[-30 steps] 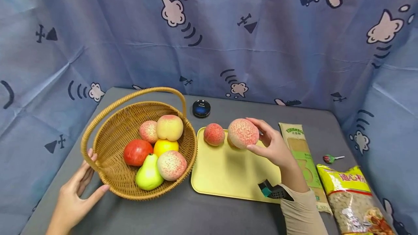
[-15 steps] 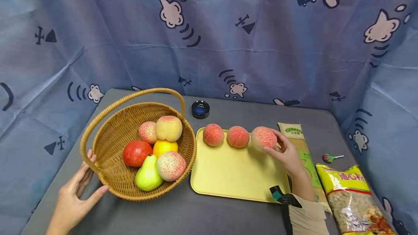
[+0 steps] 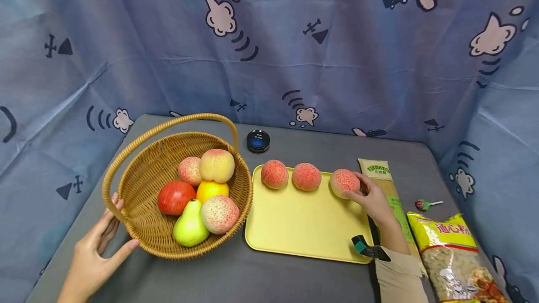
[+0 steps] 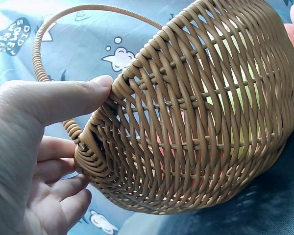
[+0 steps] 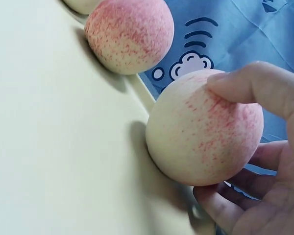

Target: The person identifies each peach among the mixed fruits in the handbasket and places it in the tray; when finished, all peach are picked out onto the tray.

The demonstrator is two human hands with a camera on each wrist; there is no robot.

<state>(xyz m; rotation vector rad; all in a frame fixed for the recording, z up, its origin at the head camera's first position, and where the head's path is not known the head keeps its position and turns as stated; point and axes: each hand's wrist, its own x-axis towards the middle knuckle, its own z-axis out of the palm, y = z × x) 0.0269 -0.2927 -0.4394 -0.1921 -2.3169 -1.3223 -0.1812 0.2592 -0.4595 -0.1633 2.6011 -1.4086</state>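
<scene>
Hands (image 3: 94, 252) (image 3: 374, 202) on basket rim (image 3: 168, 253), far-edge peach (image 3: 343, 183), tray's (image 3: 301, 226) near side open

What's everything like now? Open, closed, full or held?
Round tan wicker basket: handle up, six fruits inside, rim held by left hand
Yellow rectangular tray: lying flat
Left round pink peach: on tray, unheld
Middle round pink peach: on tray, unheld
Right pink-and-cream peach: pinched by right hand
Round black tuna tin: looks closed
Long green-and-tan packet: lying flat
Yellow plastic pasta bag: filled, lying down
Green lollipop: lying down
</scene>
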